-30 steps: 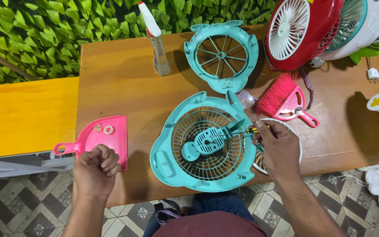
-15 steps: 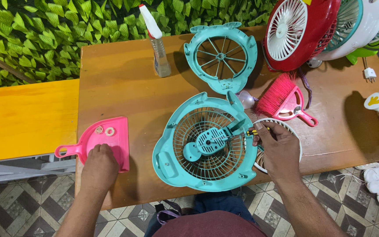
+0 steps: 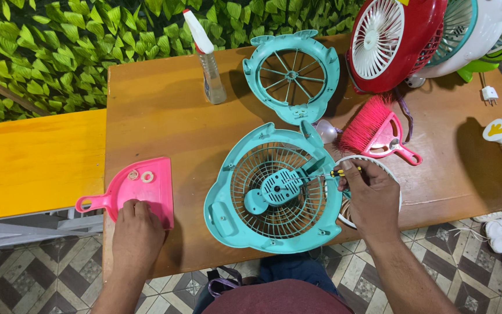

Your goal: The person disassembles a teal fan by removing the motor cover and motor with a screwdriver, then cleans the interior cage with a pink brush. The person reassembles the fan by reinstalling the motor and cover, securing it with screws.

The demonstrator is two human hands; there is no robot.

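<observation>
Two teal fan shells [image 3: 274, 195], one dustpan [image 3: 143, 189].

Fan shell [image 3: 228, 203] was teal plastic, smooth, slightly glossy; its grille [image 3: 262, 168] thin moulded ribs. Dustpan [image 3: 146, 189] at 9 o'clock was pink plastic, matt. Table [image 3: 164, 116] was brown wood, smooth, satin sheen. Brush [image 3: 367, 125] at 1 o'clock had pink plastic bristles. Bottle [image 3: 211, 78] was clear plastic.

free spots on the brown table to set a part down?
Widest bare patch: between the spray bottle, the pink dustpan and the teal fan housing. Another right of the pink brush, toward the plug. Crowded around the right hand and red fan.
</observation>
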